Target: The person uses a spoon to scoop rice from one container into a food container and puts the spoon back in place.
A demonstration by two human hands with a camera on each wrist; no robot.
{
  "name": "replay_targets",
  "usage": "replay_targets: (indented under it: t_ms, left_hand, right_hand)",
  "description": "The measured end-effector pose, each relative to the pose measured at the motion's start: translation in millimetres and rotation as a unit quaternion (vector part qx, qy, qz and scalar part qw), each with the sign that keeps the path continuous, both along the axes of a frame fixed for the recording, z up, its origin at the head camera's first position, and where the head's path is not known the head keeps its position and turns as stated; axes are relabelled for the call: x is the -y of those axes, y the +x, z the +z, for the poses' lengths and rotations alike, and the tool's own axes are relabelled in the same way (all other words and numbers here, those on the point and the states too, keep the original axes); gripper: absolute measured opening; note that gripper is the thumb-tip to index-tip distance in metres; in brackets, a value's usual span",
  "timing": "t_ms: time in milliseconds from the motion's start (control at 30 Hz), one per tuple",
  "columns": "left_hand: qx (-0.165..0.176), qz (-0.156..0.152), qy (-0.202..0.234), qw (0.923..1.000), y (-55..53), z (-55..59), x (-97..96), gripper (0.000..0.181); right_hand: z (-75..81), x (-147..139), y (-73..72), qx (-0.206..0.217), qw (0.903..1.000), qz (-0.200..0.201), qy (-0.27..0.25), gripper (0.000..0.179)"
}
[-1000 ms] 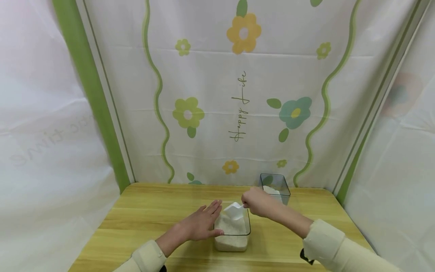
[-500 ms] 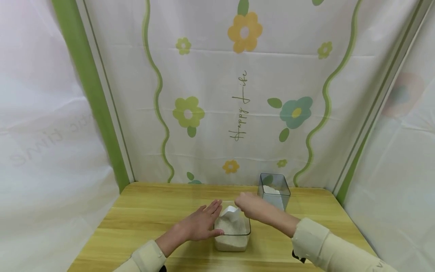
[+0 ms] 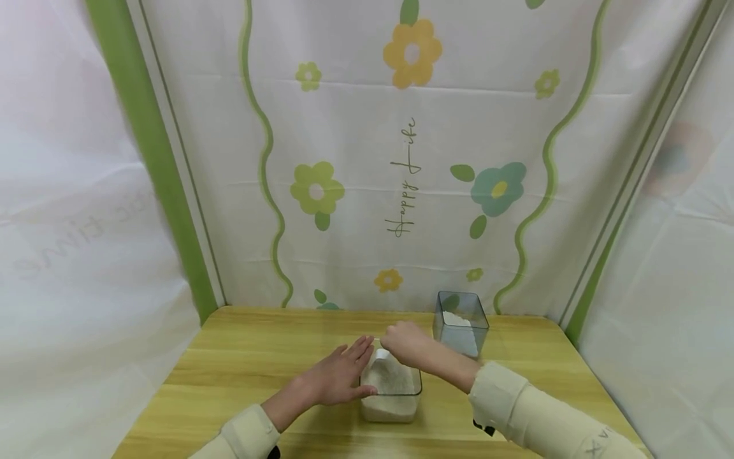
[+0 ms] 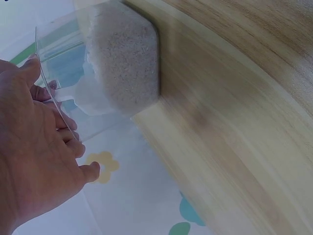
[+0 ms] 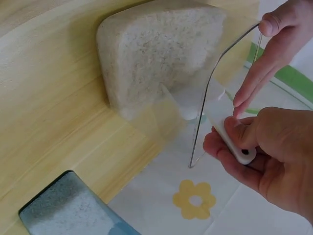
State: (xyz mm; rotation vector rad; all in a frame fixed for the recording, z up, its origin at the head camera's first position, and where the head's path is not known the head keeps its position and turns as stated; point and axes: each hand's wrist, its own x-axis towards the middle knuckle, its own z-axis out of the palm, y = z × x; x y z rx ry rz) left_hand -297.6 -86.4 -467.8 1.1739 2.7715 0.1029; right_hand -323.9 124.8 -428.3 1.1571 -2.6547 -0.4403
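Observation:
A clear square container (image 3: 391, 408) of pale, rice-like grains stands near the middle of the wooden table. My left hand (image 3: 341, 376) rests at its left rim, fingers extended along the side and thumb near the front edge. With my right hand (image 3: 406, 344) I grip the handle of a white scoop (image 3: 381, 359) over the container. The right wrist view shows thumb and fingers closed around the scoop's handle (image 5: 240, 152). Through the clear wall in the left wrist view, the scoop's bowl (image 4: 93, 100) dips in at the surface of the grains (image 4: 129, 58).
A bluish see-through container (image 3: 460, 341) with white contents stands at the back right, just beyond my right forearm. Behind the wooden table (image 3: 275, 338) hangs a white curtain (image 3: 355, 146) printed with flowers, and more curtain encloses both sides.
My right hand has moved left with the scoop, and the scoop's bowl has turned and gone further toward the container's back left. My left hand has stayed at the rim.

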Motion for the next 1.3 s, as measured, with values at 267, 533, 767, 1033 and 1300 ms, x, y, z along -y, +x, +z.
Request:
replay_targets:
  t_ms: [267, 533, 767, 1033, 1300]
  left_hand:
    - [0.011, 0.002, 0.001, 0.9999, -1.9, -1.2, 0.9, 0.09]
    - [0.013, 0.004, -0.002, 0.9999, -1.8, -3.2, 0.1, 0.092]
    - [0.005, 0.006, -0.004, 1.0, -2.3, -1.7, 0.1, 0.089]
    - [0.006, 0.005, -0.013, 0.9999, -2.0, -1.9, -2.5, 0.091]
    - [0.009, 0.011, -0.014, 0.9998, -1.2, 1.6, -1.9, 0.09]
  right_hand:
    - [3.7, -5, -7.1, 0.123, 0.9909, 0.016, -0.051, 0.041]
    - [14.2, -13, -7.7, 0.269, 0.9591, 0.022, -0.087, 0.031]
    - [9.9, -11, -8.9, 0.306, 0.9469, -0.006, -0.098, 0.028]
    - [4.5, -27, -10.5, 0.426, 0.8806, -0.062, -0.198, 0.029]
    - [1.5, -42, -11.1, 0.493, 0.814, -0.112, -0.287, 0.025]
